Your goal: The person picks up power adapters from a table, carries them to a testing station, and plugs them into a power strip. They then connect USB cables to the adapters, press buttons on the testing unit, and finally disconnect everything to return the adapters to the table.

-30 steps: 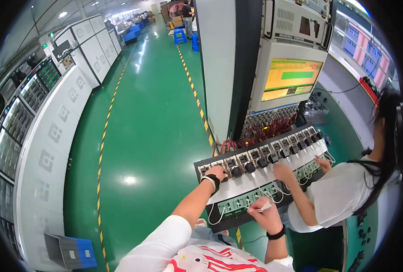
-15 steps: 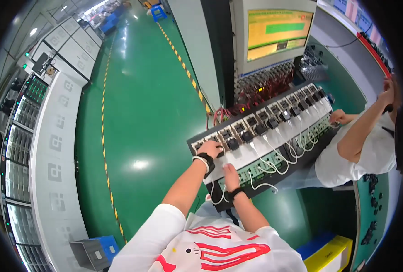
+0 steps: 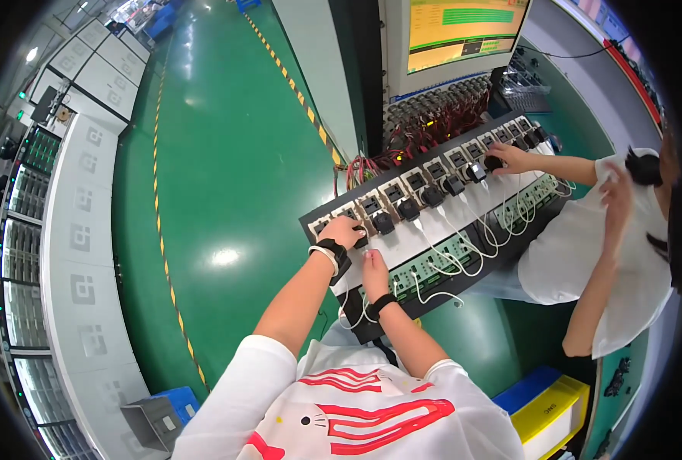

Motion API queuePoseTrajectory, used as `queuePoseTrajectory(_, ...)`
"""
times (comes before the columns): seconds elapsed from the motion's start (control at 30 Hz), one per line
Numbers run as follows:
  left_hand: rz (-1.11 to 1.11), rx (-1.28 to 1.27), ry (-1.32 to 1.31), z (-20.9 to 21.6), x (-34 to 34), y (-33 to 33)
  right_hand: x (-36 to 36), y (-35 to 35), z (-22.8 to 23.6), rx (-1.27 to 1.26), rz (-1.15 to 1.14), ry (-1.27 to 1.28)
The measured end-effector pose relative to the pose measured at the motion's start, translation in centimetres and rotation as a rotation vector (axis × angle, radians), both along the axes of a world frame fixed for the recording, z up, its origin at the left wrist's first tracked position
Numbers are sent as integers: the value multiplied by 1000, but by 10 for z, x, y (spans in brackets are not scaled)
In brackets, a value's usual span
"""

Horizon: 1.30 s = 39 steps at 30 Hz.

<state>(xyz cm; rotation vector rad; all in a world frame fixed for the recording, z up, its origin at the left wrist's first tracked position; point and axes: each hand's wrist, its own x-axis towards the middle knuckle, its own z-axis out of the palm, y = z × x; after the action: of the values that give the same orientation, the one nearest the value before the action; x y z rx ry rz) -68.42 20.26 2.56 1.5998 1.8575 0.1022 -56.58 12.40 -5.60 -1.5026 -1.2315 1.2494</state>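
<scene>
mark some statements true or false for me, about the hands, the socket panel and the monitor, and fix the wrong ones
1. The person's left hand is at the left end of the long, black-framed white socket panel. True.
2. The pale-cased monitor shows a mostly yellow-orange screen with green areas. True.
3. The person's right hand is touching the monitor. False: the right hand is close to the left hand.
4. Both of the co-worker's hands are on the panel. False: one hand reaches the row of black plug adapters; the other hand is raised away from it.
5. White cables hang in front of the adapters. True.
</scene>
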Motion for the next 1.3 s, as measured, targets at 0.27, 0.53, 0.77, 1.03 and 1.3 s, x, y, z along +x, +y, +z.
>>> queuePoseTrajectory(0.27,4,18,-1,-4,-7,4,-10,12,7,-13,74,-191)
queuePoseTrajectory(0.53,-29,39,-10,-4,-5,3,40,35,18,157,408,-408)
queuePoseTrajectory(0.77,-2,40,-47,2,-6,0,160,-45,66,116,280,-559)
queuePoseTrajectory(1.03,-60,121,212,5,21,4,203,-91,85,418,434,-557)
queuePoseTrajectory(1.3,-3,148,131,-7,58,15,146,-65,53,-222,721,-42)
